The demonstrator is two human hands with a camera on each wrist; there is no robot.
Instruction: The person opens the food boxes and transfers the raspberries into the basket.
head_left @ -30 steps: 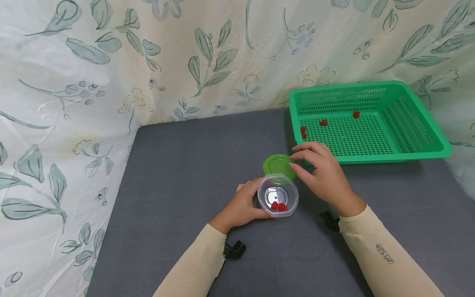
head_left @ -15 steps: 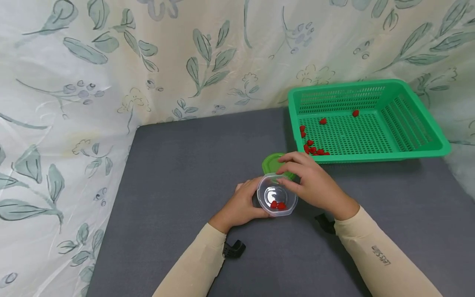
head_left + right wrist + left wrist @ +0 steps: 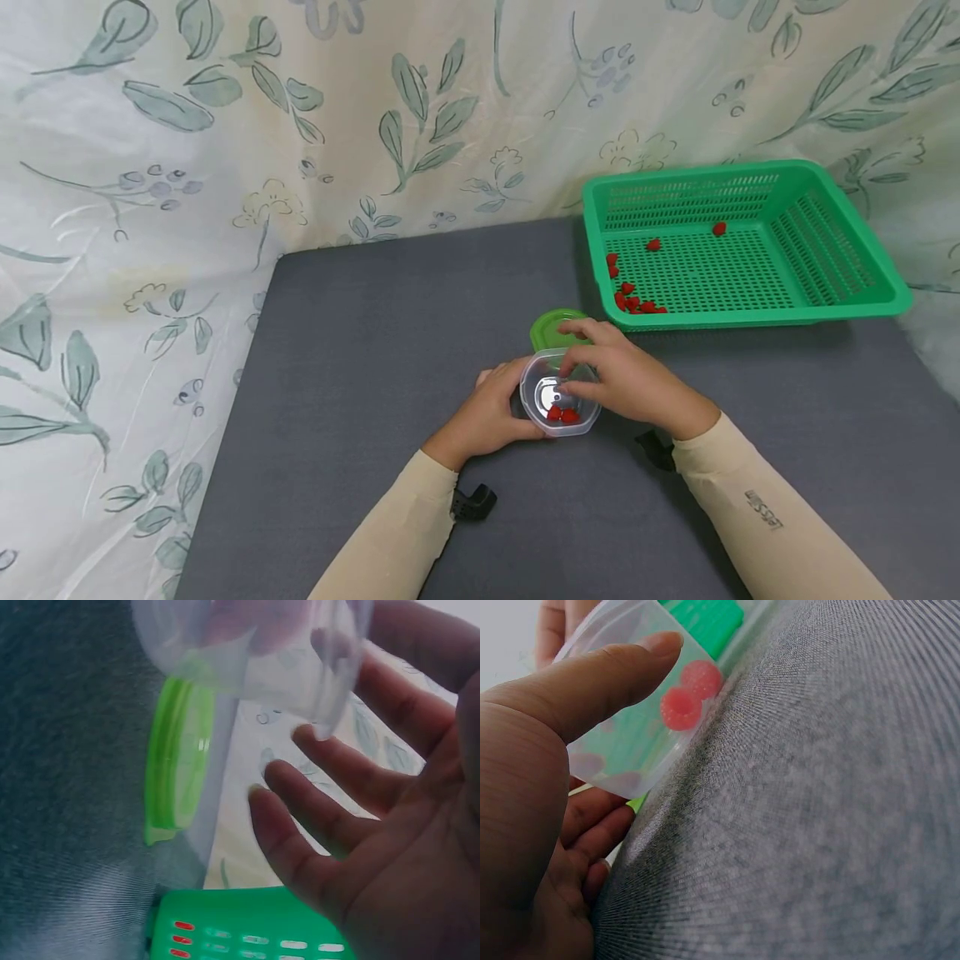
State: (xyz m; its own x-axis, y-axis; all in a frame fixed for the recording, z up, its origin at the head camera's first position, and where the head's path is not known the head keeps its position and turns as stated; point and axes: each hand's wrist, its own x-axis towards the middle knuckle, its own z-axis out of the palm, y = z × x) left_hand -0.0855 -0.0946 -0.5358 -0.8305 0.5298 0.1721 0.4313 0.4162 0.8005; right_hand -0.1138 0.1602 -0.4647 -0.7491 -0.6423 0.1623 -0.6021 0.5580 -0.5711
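My left hand (image 3: 498,408) grips a clear plastic container (image 3: 536,404) from its left side, thumb along the near wall in the left wrist view. Two red raspberries (image 3: 681,709) lie at the bottom of the container. The right hand (image 3: 618,375) hovers over the container's right rim, thumb and index finger reaching above its mouth with a gap between them. Nothing shows in that hand, and its other fingers (image 3: 300,817) are loosely extended in the right wrist view. Just behind the container lies a green lid (image 3: 553,327) on the table, partly hidden by the right hand.
A green slotted basket (image 3: 832,250) stands at the back right, with several raspberries (image 3: 647,307) mostly in its near left corner. The dark grey table (image 3: 390,333) meets a leaf-patterned cloth (image 3: 322,125) at the back and left.
My right hand has moved left and down from beside the basket to above the container. The left hand and container have hardly moved; the same two raspberries are in it.
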